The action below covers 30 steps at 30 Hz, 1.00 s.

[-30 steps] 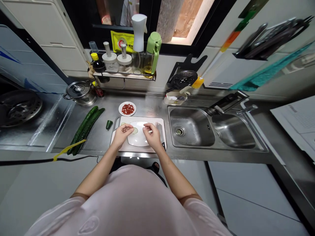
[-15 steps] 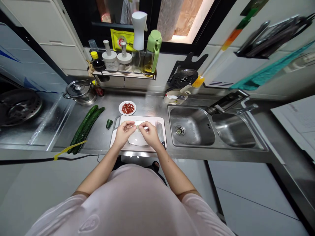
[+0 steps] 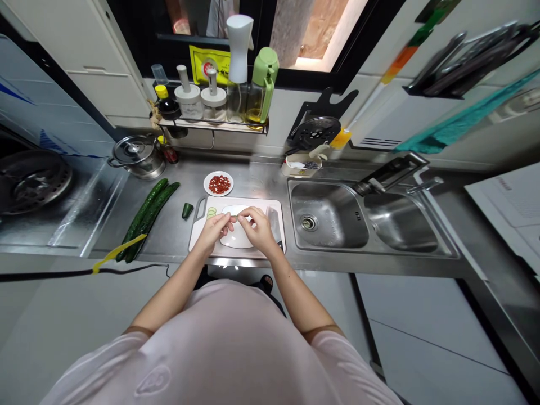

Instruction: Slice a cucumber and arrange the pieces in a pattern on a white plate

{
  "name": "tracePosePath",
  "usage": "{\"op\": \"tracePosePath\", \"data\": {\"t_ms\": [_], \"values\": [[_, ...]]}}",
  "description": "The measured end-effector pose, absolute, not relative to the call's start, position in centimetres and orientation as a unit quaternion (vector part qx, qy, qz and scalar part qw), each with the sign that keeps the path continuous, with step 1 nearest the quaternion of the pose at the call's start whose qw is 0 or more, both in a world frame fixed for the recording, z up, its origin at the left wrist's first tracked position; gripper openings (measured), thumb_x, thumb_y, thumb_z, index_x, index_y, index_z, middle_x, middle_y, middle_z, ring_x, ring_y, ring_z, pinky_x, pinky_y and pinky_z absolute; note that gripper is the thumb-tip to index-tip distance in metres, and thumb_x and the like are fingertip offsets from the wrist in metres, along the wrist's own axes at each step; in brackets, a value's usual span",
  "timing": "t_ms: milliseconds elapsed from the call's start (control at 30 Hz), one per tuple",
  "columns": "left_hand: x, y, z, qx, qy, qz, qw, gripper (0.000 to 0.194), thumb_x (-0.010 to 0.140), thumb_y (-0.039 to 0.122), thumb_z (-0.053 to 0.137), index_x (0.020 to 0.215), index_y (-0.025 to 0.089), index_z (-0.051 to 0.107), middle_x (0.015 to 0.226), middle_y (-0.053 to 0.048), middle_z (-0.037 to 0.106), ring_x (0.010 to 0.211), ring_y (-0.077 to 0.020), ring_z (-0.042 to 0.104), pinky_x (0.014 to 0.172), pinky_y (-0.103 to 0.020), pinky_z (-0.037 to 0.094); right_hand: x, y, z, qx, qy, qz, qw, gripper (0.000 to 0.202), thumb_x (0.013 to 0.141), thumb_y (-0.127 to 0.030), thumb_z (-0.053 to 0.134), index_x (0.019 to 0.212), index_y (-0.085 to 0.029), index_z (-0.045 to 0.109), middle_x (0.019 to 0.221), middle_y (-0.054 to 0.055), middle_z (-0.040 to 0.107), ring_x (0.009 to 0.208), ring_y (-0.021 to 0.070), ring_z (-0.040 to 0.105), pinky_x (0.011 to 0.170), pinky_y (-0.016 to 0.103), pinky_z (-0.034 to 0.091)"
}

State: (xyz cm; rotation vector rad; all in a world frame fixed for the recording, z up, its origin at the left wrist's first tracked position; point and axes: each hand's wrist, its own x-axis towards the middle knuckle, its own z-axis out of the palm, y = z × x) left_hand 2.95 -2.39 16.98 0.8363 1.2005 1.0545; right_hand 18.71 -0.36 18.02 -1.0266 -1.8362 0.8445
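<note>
My left hand (image 3: pixel 215 230) and my right hand (image 3: pixel 257 229) meet over a white plate (image 3: pixel 236 239), both pinching a small green piece (image 3: pixel 234 217), likely a cucumber slice. The plate rests on a white cutting board (image 3: pixel 198 228). Pale green cucumber slices (image 3: pixel 211 212) lie on the board just beyond my left hand. A knife (image 3: pixel 274 222) lies at the board's right side, its handle partly hidden by my right wrist. Left of the board sits a dark green cucumber end (image 3: pixel 187 211).
Whole cucumbers (image 3: pixel 147 216) lie at the left. A small plate of red pieces (image 3: pixel 218 184) stands behind the board. A lidded pot (image 3: pixel 138 157) is at the back left, and a double sink (image 3: pixel 329 216) at the right.
My left hand has shifted slightly, its fingers now lower, and the cucumber slices on the board show more. The green piece stays between both hands.
</note>
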Motion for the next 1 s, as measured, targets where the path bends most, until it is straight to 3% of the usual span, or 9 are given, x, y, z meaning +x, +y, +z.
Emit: {"op": "tracePosePath", "data": {"t_ms": [267, 533, 800, 1000], "values": [[3.1, -2.2, 17.3, 0.321, 0.496, 0.481, 0.648, 0.032, 0.065, 0.04, 0.072, 0.08, 0.014, 0.061, 0.071, -0.001, 0.057, 0.055, -0.0044, 0.046, 0.042, -0.014, 0.025, 18.9, -0.5, 17.7, -0.396, -0.749, 0.323, 0.421, 0.017, 0.09, -0.031, 0.047, 0.086, -0.021, 0.06, 0.085, 0.004, 0.059, 0.085, 0.0169, 0.051, 0.068, 0.027, 0.043], [2.9, -1.6, 16.9, 0.364, 0.51, 0.512, 0.588, 0.031, 0.061, 0.034, 0.074, 0.083, 0.014, 0.062, 0.067, 0.0, 0.058, 0.06, -0.0069, 0.051, 0.05, -0.017, 0.034, 18.8, -0.3, 17.6, -0.405, -0.751, 0.322, 0.411, 0.015, 0.09, -0.029, 0.047, 0.084, -0.021, 0.058, 0.082, 0.003, 0.058, 0.081, 0.0161, 0.051, 0.07, 0.028, 0.042], [2.7, -0.9, 16.2, 0.388, 0.499, 0.521, 0.573, 0.04, 0.061, 0.031, 0.074, 0.093, 0.017, 0.056, 0.062, 0.005, 0.055, 0.057, -0.006, 0.05, 0.057, -0.018, 0.038, 18.8, 0.0, 17.1, -0.418, -0.757, 0.317, 0.39, 0.014, 0.088, -0.028, 0.047, 0.082, -0.02, 0.057, 0.081, 0.002, 0.057, 0.083, 0.0155, 0.051, 0.07, 0.026, 0.041], [3.3, -0.7, 15.8, 0.416, 0.498, 0.528, 0.548, 0.043, 0.063, 0.03, 0.073, 0.099, 0.018, 0.052, 0.068, 0.004, 0.059, 0.061, -0.0072, 0.054, 0.061, -0.019, 0.04, 18.8, 0.5, 16.3, -0.434, -0.754, 0.317, 0.377, 0.014, 0.087, -0.027, 0.047, 0.081, -0.02, 0.057, 0.08, 0.001, 0.057, 0.081, 0.0147, 0.052, 0.068, 0.024, 0.04]]}}
